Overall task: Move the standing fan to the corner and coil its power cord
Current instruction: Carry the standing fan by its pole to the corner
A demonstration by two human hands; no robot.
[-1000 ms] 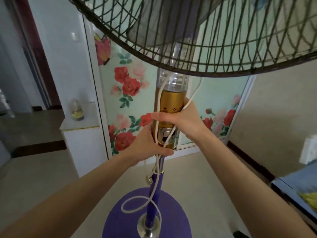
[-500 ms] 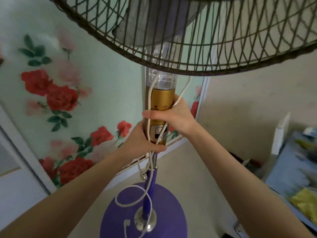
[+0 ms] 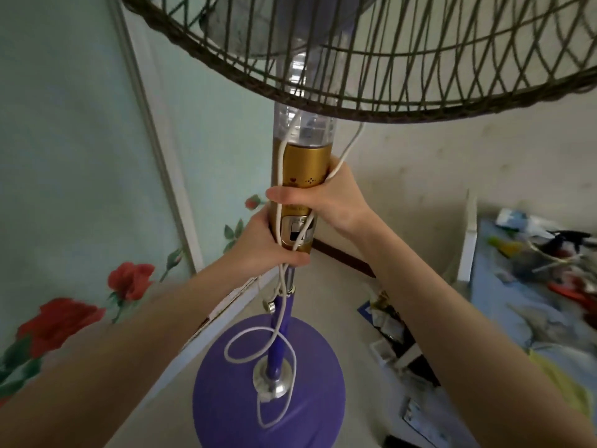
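The standing fan fills the middle of the head view: a dark wire cage [image 3: 403,59] on top, a gold control column [image 3: 302,169], a purple pole [image 3: 282,321] and a round purple base [image 3: 268,396]. My left hand [image 3: 258,244] grips the bottom of the gold column. My right hand [image 3: 326,198] grips it just above, thumb across the front. The white power cord [image 3: 284,305] runs down the column under both hands and hangs in loose loops over the base.
A floral-painted panel [image 3: 64,189] with a white frame stands close on the left. A beige wall meets it behind the fan. A cluttered blue table [image 3: 533,302] and boxes on the floor [image 3: 394,328] lie to the right.
The fan and I have swung to the right, toward the beige wall; the floral panel slid left, the white cabinet left view, and the cluttered table came closer. Both hands kept their grip.
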